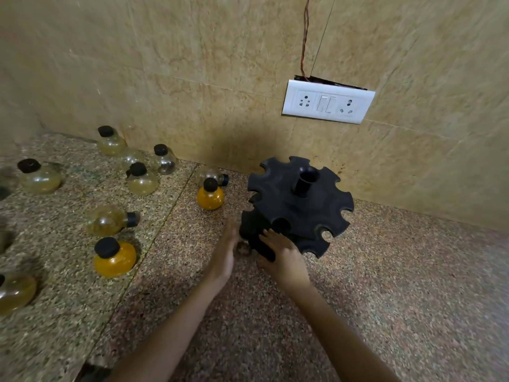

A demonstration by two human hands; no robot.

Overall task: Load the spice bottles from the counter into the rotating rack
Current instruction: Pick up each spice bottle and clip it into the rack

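Note:
The black rotating rack [300,205] stands near the wall, a notched disc with a centre tube over a lower tier. My right hand [283,257] lies on the lower tier's front-left edge, fingers curled over it. My left hand [224,257] is held flat and open just left of the rack, touching nothing I can see. A small brownish thing [243,248] shows between the hands, too hidden to identify. Several round spice bottles with black caps are spread over the counter to the left. These include an orange bottle [210,195] close to the rack and another orange bottle [114,259].
Pale yellowish bottles stand at the back left [111,142], and two lie on their sides [110,220] [212,175]. A white socket plate [327,104] with a hanging wire is on the tiled wall. The speckled counter [399,285] extends to the right of the rack.

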